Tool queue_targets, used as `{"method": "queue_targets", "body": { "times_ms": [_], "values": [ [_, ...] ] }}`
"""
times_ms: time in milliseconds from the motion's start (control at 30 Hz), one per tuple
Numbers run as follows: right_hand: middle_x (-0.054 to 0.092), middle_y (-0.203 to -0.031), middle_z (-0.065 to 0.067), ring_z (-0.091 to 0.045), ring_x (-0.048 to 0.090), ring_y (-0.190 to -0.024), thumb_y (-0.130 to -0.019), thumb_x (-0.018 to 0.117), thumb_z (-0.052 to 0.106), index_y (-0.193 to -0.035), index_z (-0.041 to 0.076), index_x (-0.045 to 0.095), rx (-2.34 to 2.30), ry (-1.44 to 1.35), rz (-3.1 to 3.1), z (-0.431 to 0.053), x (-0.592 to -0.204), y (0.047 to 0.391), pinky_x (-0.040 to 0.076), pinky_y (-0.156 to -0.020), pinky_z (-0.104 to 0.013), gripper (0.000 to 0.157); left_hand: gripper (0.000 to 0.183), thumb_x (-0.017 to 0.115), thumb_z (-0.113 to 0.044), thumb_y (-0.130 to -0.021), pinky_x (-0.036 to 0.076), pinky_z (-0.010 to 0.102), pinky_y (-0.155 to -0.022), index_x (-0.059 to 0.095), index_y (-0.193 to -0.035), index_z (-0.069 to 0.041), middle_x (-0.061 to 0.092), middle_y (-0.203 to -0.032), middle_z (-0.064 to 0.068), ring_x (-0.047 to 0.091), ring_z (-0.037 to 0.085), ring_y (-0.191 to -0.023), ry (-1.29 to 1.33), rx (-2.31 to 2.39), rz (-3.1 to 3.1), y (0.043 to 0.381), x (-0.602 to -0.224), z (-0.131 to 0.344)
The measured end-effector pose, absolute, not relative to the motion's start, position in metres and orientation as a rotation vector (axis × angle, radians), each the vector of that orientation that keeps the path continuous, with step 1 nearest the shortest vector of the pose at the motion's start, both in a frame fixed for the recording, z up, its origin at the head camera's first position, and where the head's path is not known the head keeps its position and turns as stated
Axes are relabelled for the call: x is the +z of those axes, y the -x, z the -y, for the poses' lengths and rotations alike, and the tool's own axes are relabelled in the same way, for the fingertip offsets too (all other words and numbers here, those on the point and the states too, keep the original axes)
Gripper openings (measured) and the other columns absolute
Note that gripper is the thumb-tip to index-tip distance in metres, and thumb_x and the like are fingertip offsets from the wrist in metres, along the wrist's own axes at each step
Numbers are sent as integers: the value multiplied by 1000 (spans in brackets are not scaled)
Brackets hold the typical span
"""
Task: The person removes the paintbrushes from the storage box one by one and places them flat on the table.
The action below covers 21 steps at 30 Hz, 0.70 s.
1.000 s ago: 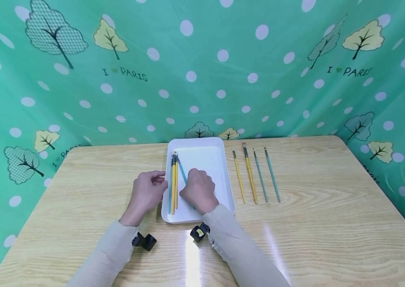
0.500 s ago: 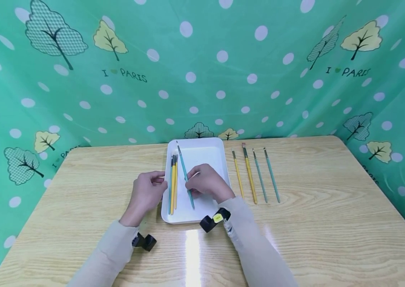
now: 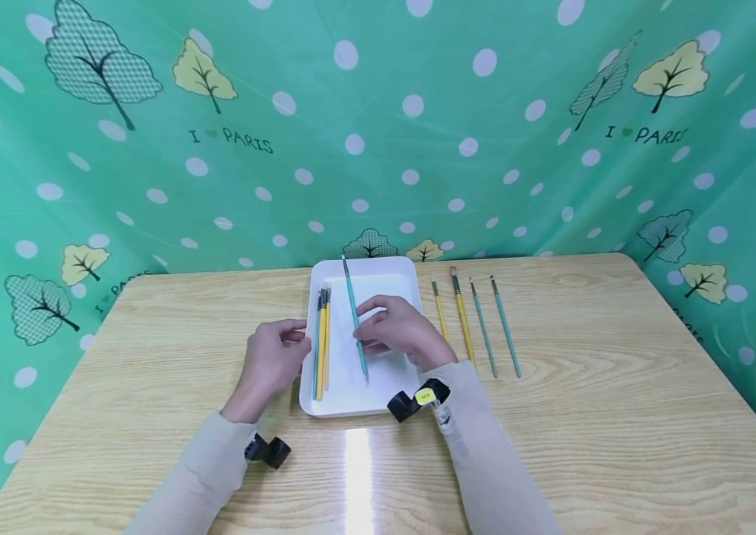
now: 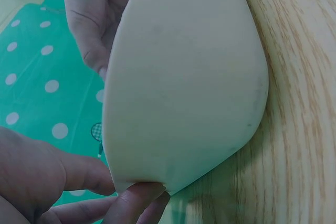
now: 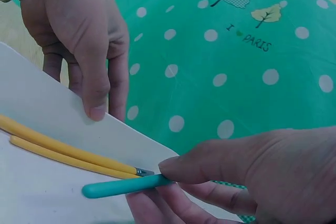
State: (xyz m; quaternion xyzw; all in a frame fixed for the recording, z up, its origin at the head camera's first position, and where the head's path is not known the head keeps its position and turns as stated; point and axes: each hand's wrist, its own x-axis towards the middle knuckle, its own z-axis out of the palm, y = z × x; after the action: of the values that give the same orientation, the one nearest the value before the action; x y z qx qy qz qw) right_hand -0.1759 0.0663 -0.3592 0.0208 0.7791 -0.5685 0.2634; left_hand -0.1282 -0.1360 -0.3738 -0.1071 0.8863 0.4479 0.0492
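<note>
A teal-handled paintbrush [image 3: 351, 293] is pinched between thumb and fingers of my right hand [image 3: 401, 331], bristles pointing away, over the white tray [image 3: 380, 282]. In the right wrist view the brush's rounded handle end [image 5: 113, 188] juts out beyond the fingers. My left hand [image 3: 276, 357] grips the tray's left rim, thumb on the inner side, fingers outside; the left wrist view shows the outer tray wall [image 4: 184, 77] close by. Along the tray's left side lie a teal paintbrush [image 3: 316, 364] and two yellow paintbrushes [image 3: 322, 349], side by side.
To the right of the tray several paintbrushes lie in a row on the wooden table [image 3: 618, 386]: two yellow, among them a thicker one [image 3: 461, 312], and two teal, the outermost [image 3: 505, 327] farthest right. A green dotted cloth [image 3: 378, 148] hangs behind the table.
My right hand has picked the teal paintbrush up from beside the others in the tray and moved it right, turning it nearer to straight. The left hand stays at the rim.
</note>
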Motion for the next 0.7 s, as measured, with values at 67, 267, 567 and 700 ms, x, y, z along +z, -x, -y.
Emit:
{"method": "queue_targets", "body": {
  "times_ms": [67,267,567,700],
  "values": [
    [71,-94,-12,-20,74,-76,-90,73,4,-124,10,63,-1548,-41,-2092,-70,-359,176,66,-78,-38,36,40,59,-12,-98,63,26,-67,63,-136,-1,66,-117,19,68,25,-96,329,1368,-2696,128,-374,136],
    [70,-92,-11,-20,74,-78,-89,72,1,-124,8,62,-1597,-17,-2031,-78,-362,178,66,-80,-40,37,39,60,-11,-98,62,26,-66,63,-135,-1,66,-116,20,68,26,-95,326,1378,-2699,127,-373,136],
    [71,-94,-11,-21,74,-77,-90,73,2,-124,7,62,-1601,22,-2014,-85,-360,179,66,-80,-40,36,39,60,-13,-98,62,25,-65,64,-135,-2,66,-116,19,68,26,-95,329,1369,-2695,128,-374,136],
    [70,-94,-12,-22,74,-79,-89,74,1,-123,7,62,-1617,34,-1995,-90,-358,179,66,-79,-39,36,39,60,-13,-98,62,26,-66,64,-135,-2,66,-116,19,68,25,-94,328,1366,-2700,128,-374,136]
  ]
}}
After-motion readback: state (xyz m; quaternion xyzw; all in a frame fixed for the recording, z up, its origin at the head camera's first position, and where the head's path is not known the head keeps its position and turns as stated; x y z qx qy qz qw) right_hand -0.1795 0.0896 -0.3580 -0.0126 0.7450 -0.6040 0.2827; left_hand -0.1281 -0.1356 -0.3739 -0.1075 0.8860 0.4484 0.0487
